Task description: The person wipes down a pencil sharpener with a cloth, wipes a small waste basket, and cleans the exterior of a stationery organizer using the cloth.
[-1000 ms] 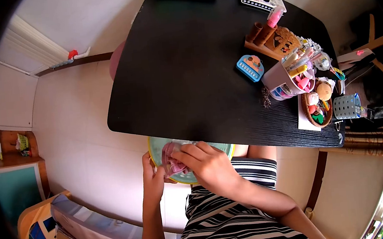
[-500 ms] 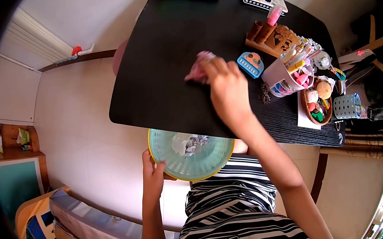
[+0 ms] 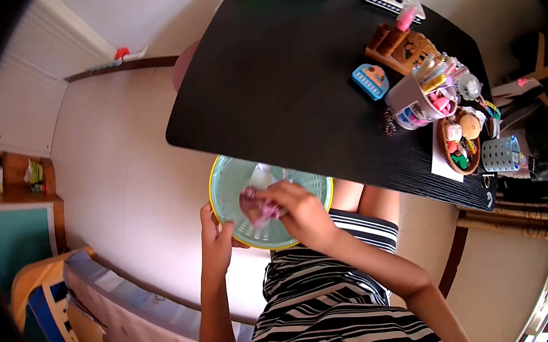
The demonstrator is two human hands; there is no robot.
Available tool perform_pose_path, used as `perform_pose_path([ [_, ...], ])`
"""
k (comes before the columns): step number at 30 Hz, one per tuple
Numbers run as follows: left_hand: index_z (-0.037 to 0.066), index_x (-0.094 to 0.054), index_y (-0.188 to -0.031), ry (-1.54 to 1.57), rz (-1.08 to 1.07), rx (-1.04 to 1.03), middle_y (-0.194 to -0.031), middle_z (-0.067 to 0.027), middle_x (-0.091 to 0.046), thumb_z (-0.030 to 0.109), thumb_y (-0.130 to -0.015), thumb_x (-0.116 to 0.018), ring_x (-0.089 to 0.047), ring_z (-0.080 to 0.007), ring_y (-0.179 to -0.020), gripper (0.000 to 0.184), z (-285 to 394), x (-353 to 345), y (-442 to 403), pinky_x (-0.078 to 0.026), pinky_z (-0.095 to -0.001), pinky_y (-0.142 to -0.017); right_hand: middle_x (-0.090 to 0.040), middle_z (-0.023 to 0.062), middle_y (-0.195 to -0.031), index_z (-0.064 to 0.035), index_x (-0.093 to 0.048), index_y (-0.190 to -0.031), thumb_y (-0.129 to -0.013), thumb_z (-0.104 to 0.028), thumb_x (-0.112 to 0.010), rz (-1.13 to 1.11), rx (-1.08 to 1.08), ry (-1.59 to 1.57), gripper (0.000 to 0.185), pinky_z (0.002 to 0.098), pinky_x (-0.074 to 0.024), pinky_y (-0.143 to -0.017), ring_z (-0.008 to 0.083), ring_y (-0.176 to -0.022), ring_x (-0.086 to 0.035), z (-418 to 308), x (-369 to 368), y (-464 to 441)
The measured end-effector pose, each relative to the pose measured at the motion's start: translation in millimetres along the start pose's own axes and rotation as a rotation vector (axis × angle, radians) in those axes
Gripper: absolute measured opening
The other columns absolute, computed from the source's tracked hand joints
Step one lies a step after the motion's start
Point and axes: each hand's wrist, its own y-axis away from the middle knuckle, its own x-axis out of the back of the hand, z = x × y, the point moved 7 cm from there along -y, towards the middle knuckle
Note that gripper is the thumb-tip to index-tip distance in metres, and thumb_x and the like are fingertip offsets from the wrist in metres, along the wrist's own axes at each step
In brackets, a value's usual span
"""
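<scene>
My left hand [image 3: 217,234] grips the yellow rim of a pale green plastic basket [image 3: 226,175] at its left side, with the thumb on the rim. The basket is tilted so its inside faces me, and its far side is hidden under the table edge. White crumpled paper [image 3: 261,177] lies inside it. My right hand [image 3: 301,211] reaches over the basket, its fingers closed on a crumpled pink piece [image 3: 257,205]. Whether this piece is cloth or wrapper I cannot tell. It is over the basket's opening, slightly blurred.
The black table [image 3: 266,86] extends ahead of me. On its right are a blue toy [image 3: 370,81], a wooden holder [image 3: 401,53], a pen cup [image 3: 409,102], a small wicker basket [image 3: 444,148] and a perforated blue cup [image 3: 500,154]. A bed [image 3: 128,297] stands at left.
My right hand has carried the crumpled pink piece from the tabletop back toward me and over the basket. My left hand still holds the basket; the view has shifted slightly.
</scene>
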Motion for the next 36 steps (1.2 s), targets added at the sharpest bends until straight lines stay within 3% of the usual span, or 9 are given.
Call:
perform_pose_path([
  [4, 0.004, -0.033, -0.145, 0.045, 0.048, -0.005, -0.131, -0.0164, -0.055, 0.007, -0.094, -0.049, -0.070, -0.0228, -0.095, 0.054, -11.8, 16.8, 7.8, -0.066, -0.0318, -0.057, -0.066, 0.0096, -0.121, 0.0010, -0.057, -0.135, -0.088, 0.010, -0.060, 0.035, -0.249, -0.623, 0.048, 0.0295, -0.0465, -0.101, 0.0170, -0.115, -0.061, 23.2, -18.0, -8.1],
  [7, 0.003, -0.032, -0.145, 0.091, 0.087, -0.012, -0.131, -0.0170, -0.055, 0.007, -0.094, -0.049, -0.069, -0.0234, -0.095, 0.054, -22.9, 26.9, 13.2, -0.066, -0.0322, -0.058, -0.064, 0.0084, -0.125, 0.0008, -0.054, -0.139, -0.094, -0.001, -0.064, -0.059, -0.314, -0.719, 0.046, 0.0289, -0.0440, -0.105, 0.0149, -0.117, -0.059, 39.2, -46.1, -13.0],
  [10, 0.004, -0.033, -0.146, 0.109, 0.183, -0.019, -0.123, -0.0154, -0.059, 0.009, -0.094, -0.049, -0.070, -0.0221, -0.091, 0.054, -39.2, 39.0, 19.8, -0.065, -0.0332, -0.059, -0.062, 0.0079, -0.123, 0.0017, -0.053, -0.136, -0.093, 0.004, -0.062, -0.098, -0.330, -0.781, 0.044, 0.0281, -0.0442, -0.103, 0.0151, -0.116, -0.057, 47.4, -74.2, -19.4],
  [14, 0.003, -0.028, -0.147, 0.181, 0.270, 0.009, -0.126, -0.0179, -0.059, 0.009, -0.098, -0.047, -0.072, -0.0229, -0.091, 0.054, -72.9, 58.7, 21.4, -0.066, -0.0328, -0.061, -0.067, 0.0119, -0.125, 0.0020, -0.052, -0.140, -0.092, -0.007, -0.071, -0.170, -0.611, -0.973, 0.052, 0.0317, -0.0506, -0.098, 0.0184, -0.112, -0.063, 62.4, -119.8, -27.7],
  [21, 0.004, -0.025, -0.147, 0.338, 0.395, 0.015, -0.139, -0.0205, -0.050, 0.002, -0.096, -0.047, -0.072, -0.0287, -0.096, 0.056, -166.0, 90.4, 2.5, -0.067, -0.0331, -0.062, -0.068, 0.0111, -0.124, -0.0004, -0.055, -0.138, -0.095, -0.018, -0.074, -0.440, -0.871, -1.095, 0.051, 0.0346, -0.0545, -0.094, 0.0210, -0.111, -0.067, 107.6, -221.7, -40.5],
  [25, 0.007, -0.025, -0.148, 0.495, 0.521, 0.114, -0.138, -0.0203, -0.051, 0.001, -0.093, -0.048, -0.070, -0.0308, -0.097, 0.060, -235.9, 94.2, -14.6, -0.068, -0.0376, -0.063, -0.069, 0.0064, -0.118, -0.0051, -0.059, -0.135, -0.093, -0.014, -0.075, -0.487, -0.931, -0.884, 0.046, 0.0317, -0.0540, -0.090, 0.0171, -0.105, -0.066, 163.3, -274.5, -35.9],
  [28, 0.009, -0.024, -0.148, 0.576, 0.632, 0.119, -0.138, -0.0204, -0.050, 0.001, -0.093, -0.048, -0.071, -0.0324, -0.095, 0.060, -291.2, 95.4, -38.9, -0.068, -0.0393, -0.065, -0.068, 0.0037, -0.114, -0.0071, -0.060, -0.133, -0.092, -0.009, -0.074, -0.573, -0.815, -0.756, 0.043, 0.0289, -0.0520, -0.083, 0.0131, -0.095, -0.064, 202.7, -299.7, -35.0],
  [29, 0.010, -0.026, -0.146, 0.644, 0.598, 0.207, -0.139, -0.0201, -0.050, 0.001, -0.092, -0.048, -0.070, -0.0340, -0.098, 0.059, -302.2, 93.0, -42.5, -0.068, -0.0407, -0.067, -0.066, 0.0012, -0.109, -0.0081, -0.061, -0.133, -0.091, -0.003, -0.071, -0.617, -0.890, -0.635, 0.043, 0.0267, -0.0477, -0.074, 0.0101, -0.084, -0.058, 220.5, -304.4, -31.4],
  [36, 0.014, -0.018, -0.146, 0.658, 0.632, 0.317, -0.142, -0.0242, -0.045, 0.002, -0.097, -0.046, -0.071, -0.0395, -0.101, 0.059, -375.0, 87.0, -79.9, -0.068, -0.0442, -0.075, -0.063, 0.0006, -0.109, -0.0082, -0.058, -0.134, -0.089, 0.006, -0.061, -0.626, -0.974, -0.663, 0.047, 0.0275, -0.0460, -0.074, 0.0109, -0.090, -0.057, 263.7, -325.4, -26.9],
])
